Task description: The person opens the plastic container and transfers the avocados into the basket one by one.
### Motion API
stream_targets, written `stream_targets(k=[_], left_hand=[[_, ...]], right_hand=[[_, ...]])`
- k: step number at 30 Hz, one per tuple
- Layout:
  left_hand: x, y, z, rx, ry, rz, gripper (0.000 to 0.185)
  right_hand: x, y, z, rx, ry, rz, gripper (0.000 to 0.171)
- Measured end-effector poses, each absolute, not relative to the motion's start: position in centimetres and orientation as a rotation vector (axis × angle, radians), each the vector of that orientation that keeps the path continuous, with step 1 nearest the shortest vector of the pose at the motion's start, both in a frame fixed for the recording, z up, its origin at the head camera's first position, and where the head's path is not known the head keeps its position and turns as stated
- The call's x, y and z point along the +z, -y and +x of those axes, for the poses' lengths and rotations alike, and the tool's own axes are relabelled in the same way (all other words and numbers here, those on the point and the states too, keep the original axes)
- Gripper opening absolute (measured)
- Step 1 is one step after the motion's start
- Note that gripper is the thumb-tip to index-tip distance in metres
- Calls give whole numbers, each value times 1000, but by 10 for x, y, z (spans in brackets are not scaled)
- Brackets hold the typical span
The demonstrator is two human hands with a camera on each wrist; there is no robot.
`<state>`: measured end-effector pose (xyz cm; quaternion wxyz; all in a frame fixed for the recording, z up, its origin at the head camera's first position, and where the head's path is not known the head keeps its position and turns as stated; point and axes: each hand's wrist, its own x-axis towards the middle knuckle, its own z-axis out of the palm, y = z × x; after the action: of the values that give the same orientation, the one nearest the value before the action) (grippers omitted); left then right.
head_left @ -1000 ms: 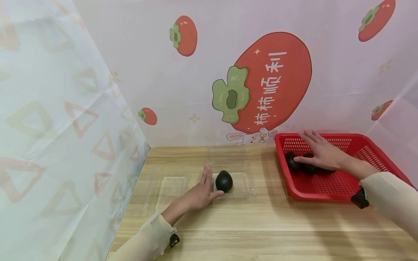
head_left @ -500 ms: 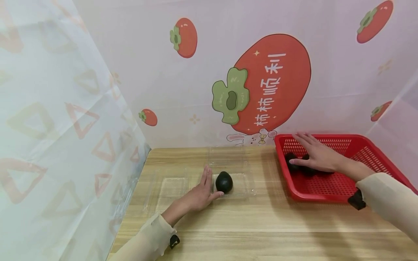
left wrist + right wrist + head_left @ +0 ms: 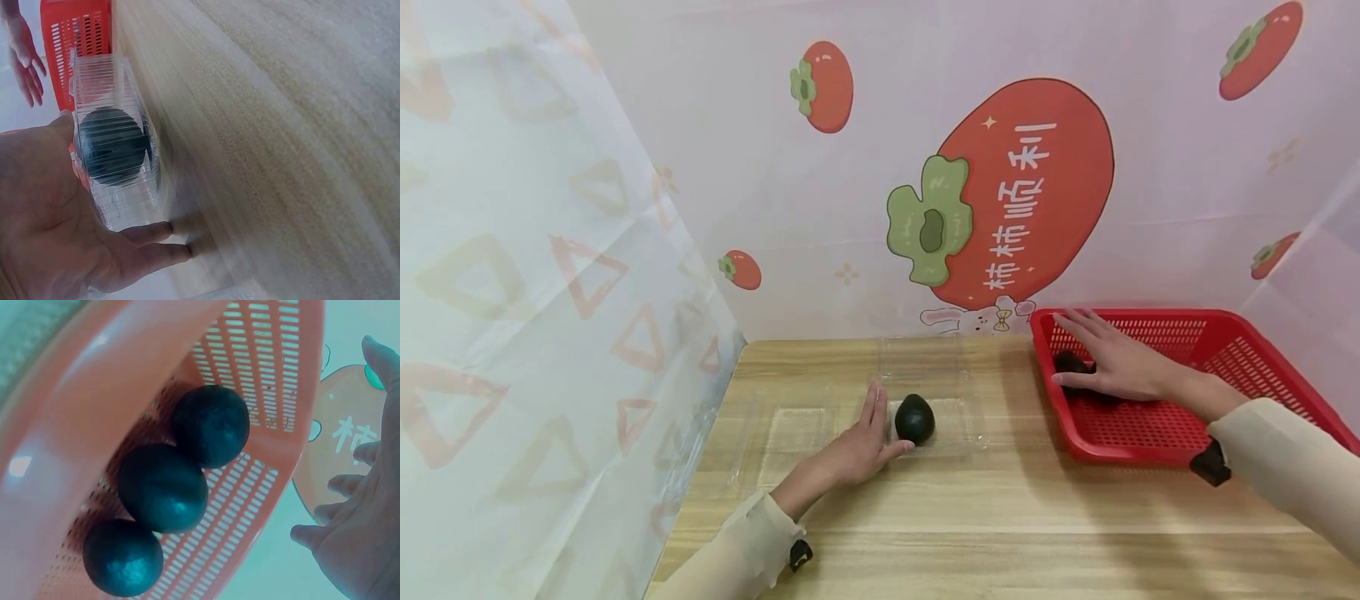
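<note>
A dark avocado (image 3: 915,419) sits in a clear plastic box (image 3: 961,421) on the table. My left hand (image 3: 853,452) is at the box's left side, fingers extended, thumb by its near edge. In the left wrist view the avocado (image 3: 112,147) shows through the ribbed clear wall. My right hand (image 3: 1123,362) hovers over the left part of a red basket (image 3: 1131,452), fingers spread, holding nothing. Three dark avocados (image 3: 162,487) lie in a row in the basket, seen in the right wrist view; the hand partly hides them in the head view.
Another clear plastic container (image 3: 797,429) lies to the left of my left hand. A clear lid-like panel (image 3: 922,358) extends behind the box. Printed sheets (image 3: 850,192) stand along the back and sides of the wooden table (image 3: 940,533).
My right hand has moved left and slightly lower over the basket, covering more of the avocados. The left hand and the boxed avocado have stayed in place.
</note>
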<state>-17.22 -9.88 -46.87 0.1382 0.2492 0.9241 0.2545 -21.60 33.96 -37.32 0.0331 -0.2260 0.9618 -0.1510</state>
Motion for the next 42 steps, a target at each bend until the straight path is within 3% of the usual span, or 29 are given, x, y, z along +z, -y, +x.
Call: stream_targets(k=[42], left_hand=[[-470,99,-173,725,-2679,709,101]], right_hand=[[-387,-269,-204,-429,-2895,-1001,106]])
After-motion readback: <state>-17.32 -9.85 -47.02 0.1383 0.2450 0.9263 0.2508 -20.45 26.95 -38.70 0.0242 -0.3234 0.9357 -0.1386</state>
